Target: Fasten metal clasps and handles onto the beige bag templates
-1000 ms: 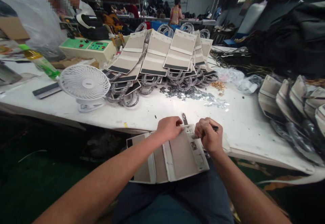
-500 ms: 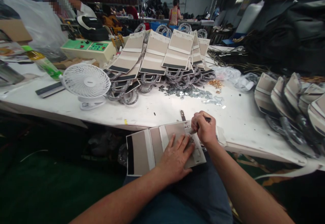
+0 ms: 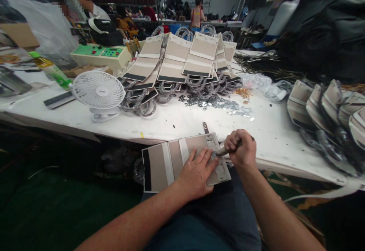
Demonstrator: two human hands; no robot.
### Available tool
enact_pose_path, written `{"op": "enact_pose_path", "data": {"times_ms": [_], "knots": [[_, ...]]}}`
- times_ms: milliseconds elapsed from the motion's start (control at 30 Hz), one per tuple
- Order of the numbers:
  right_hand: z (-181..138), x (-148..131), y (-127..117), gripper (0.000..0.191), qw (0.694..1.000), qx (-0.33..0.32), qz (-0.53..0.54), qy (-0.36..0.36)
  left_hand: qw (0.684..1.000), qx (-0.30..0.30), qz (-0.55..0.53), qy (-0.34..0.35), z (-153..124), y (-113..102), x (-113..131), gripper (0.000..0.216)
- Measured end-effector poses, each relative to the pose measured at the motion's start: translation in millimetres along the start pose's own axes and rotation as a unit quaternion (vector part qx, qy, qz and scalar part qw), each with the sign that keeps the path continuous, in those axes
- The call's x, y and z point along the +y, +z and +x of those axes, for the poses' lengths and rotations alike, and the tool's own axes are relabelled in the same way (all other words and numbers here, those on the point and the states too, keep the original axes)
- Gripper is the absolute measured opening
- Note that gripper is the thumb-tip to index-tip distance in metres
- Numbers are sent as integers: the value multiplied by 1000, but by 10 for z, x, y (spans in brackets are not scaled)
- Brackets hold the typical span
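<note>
A beige bag panel (image 3: 155,167) with white strips and a black band at its left end rests across my lap and the table's front edge. My left hand (image 3: 196,171) lies flat on it, fingers spread, pressing near the right end. Small metal fittings (image 3: 210,141) show at that end. My right hand (image 3: 242,146) grips a hand tool (image 3: 224,151) with a greyish shaft, its tip at the panel beside my left fingertips. The tool's exact kind is unclear. Beyond the panel's far edge sticks out a dark strap with a metal end (image 3: 205,127).
A white table (image 3: 154,123) carries a white fan (image 3: 99,91), stacked beige panels with plastic-wrapped handles (image 3: 172,59), scattered metal plates (image 3: 211,101) and gold-coloured bits (image 3: 243,92). More panels (image 3: 299,99) stand at right. A bottle (image 3: 51,70) lies back left. People work in the background.
My right hand has moved slightly right and down and tilted, so the tool's shaft now shows slanting toward the panel. My left hand stays nearly in place.
</note>
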State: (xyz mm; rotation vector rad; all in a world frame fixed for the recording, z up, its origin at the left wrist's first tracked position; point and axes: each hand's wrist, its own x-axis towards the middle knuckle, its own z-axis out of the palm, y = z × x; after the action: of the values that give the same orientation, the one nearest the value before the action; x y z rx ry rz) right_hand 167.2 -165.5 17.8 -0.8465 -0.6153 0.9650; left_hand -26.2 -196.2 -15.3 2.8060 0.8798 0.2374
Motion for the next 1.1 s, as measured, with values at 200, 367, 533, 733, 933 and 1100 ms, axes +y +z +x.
{"op": "enact_pose_path", "data": {"times_ms": [200,367,533,733,933,1100], "knots": [[121,65,-187,38,993,83,71,48,1000,-7,-3,7,14,-2,-24,90],[21,84,-10,36,995,67,55,41,1000,-5,-12,8,18,6,-36,88],[-183,73,280,37,969,-88,-225,-55,999,7,-32,2,1,5,-40,87],[-209,2,343,44,929,-162,-328,-66,998,17,-53,-11,-41,10,-35,87],[-278,3,470,39,870,-275,-395,-112,993,40,-108,-22,-28,57,-44,94],[-334,75,505,34,778,-395,-462,-159,987,58,-148,-8,-13,67,-53,93]]}}
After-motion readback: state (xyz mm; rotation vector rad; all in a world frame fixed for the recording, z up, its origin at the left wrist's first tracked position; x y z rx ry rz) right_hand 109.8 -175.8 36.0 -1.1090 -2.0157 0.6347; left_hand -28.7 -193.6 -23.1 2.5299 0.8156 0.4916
